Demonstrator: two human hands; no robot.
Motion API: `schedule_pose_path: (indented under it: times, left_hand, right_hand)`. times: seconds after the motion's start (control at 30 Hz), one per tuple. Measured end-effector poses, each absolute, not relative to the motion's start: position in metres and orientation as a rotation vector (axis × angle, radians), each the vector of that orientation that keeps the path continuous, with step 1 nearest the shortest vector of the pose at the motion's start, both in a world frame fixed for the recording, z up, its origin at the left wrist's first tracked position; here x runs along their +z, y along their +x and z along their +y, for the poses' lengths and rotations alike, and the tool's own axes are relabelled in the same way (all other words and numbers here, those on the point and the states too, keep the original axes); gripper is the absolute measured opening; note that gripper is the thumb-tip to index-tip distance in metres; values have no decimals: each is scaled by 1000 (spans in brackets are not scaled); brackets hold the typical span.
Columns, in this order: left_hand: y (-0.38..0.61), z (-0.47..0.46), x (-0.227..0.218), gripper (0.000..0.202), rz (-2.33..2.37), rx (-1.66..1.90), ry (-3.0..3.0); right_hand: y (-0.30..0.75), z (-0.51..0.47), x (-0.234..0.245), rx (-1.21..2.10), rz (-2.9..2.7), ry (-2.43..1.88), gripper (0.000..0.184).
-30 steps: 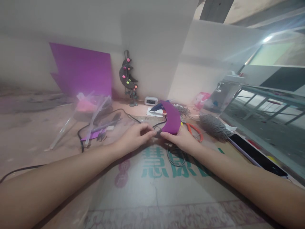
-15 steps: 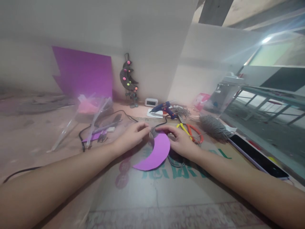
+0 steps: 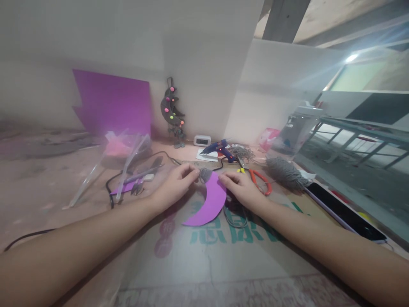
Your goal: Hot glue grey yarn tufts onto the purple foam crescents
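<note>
And there our right hand (image 3: 243, 189) had shifted, off the yarn-bound tip and onto the outer edge of the purple paper crescent (image 3: 213, 202), pinching it over the printed cardboard (image 3: 166, 277), seemingly steadying it; our left hand (image 3: 179, 182) pinched the grey yarn (image 3: 206, 175) beside it. Beyond lay our blue glue gun (image 3: 214, 147).

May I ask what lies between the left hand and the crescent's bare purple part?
The head view shows grey yarn there, wound around the far end of the purple crescent.

Two bare forearms (image 3: 105, 232), slim wrists (image 3: 152, 205), bare hands (image 3: 177, 186), slender fingers (image 3: 192, 175)
</note>
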State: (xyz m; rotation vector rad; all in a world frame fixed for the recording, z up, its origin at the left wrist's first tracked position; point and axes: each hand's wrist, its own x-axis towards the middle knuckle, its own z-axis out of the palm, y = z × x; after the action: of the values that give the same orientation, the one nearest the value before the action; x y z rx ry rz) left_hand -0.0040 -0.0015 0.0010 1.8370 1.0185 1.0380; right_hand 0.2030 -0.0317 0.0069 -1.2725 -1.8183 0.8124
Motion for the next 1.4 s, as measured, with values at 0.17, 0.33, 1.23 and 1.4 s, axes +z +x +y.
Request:
schedule_pose_path:
  times: [0.17, 0.33, 1.23, 1.4]
  left_hand:
    - [-2, -1, 2, 24, 994, 1009, 1905]
    - [-2, 0, 2, 27, 990, 957, 1978]
    - [-2, -1, -2, 33, 993, 851, 2070]
    - [-3, 0, -3, 32, 971, 861, 2061]
  right_hand:
    - [202, -33, 5, 826, -1855, -1289, 36]
    - [204, -31, 4, 746, -1892, -1271, 36]
    - [204, -31, 5, 590, -2045, -1278, 33]
    - [203, -32, 5, 577, -2037, -1274, 33]
